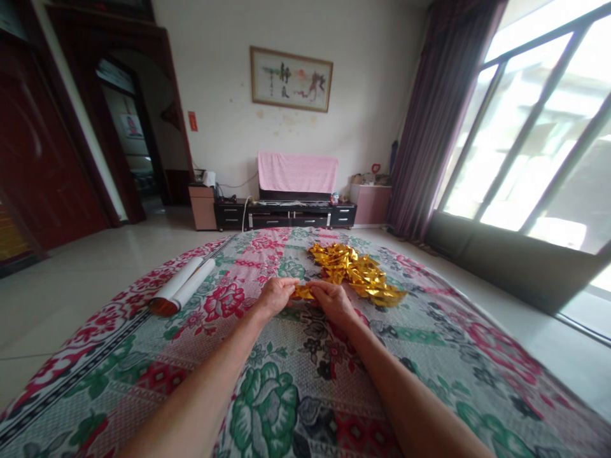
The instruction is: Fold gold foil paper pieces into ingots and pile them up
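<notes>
Both of my hands meet over the middle of the cloth-covered table, with a small piece of folded gold foil paper (pixel 303 292) between them. My left hand (pixel 277 296) pinches its left end between thumb and fingers. At the other end, my right hand (pixel 333 303) is closed on the same piece. Part of the foil is hidden behind the fingers. Just beyond my right hand lies a heap of shiny folded gold paper pieces (pixel 356 270), several of them with pointed ends.
A rolled sheet (pixel 184 286), white outside with an orange-brown inner side, rests at the table's left. The flowered tablecloth (pixel 265 407) spreads to the rounded edge. Farther off stand a low black cabinet (pixel 272 219) with a pink cloth (pixel 298 172) above it, and a window (pixel 534 127) at right.
</notes>
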A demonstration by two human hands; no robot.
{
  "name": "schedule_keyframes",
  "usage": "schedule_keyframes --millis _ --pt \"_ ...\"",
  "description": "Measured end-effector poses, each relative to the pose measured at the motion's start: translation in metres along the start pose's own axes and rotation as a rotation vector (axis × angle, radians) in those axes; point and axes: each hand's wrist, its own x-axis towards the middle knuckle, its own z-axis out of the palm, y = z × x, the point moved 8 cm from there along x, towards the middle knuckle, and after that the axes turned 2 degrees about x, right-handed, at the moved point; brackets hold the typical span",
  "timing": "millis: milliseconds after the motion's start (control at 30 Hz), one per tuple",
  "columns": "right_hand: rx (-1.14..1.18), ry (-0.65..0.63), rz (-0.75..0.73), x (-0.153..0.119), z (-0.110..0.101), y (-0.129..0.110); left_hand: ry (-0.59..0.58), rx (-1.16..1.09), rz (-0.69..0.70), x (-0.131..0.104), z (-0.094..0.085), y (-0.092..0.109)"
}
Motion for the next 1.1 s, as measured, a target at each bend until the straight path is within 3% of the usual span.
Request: schedule_keyframes --millis 400,600,1100 --pt "-0.007 0.018 0.018 -0.0018 -0.0019 -0.0074 0.002 0.017 0.026 0.0033 -0.0021 -0.0026" --pt "0.004 0.011 0.007 -0.0011 -0.0005 -0.0049 -0.063 -0.019 0.012 0.003 0.0017 -0.0056" --pt "0.029 0.027 -0.005 0.0002 -0.0005 0.001 -0.026 -0.015 -0.01 0.0029 -0.001 -0.003"
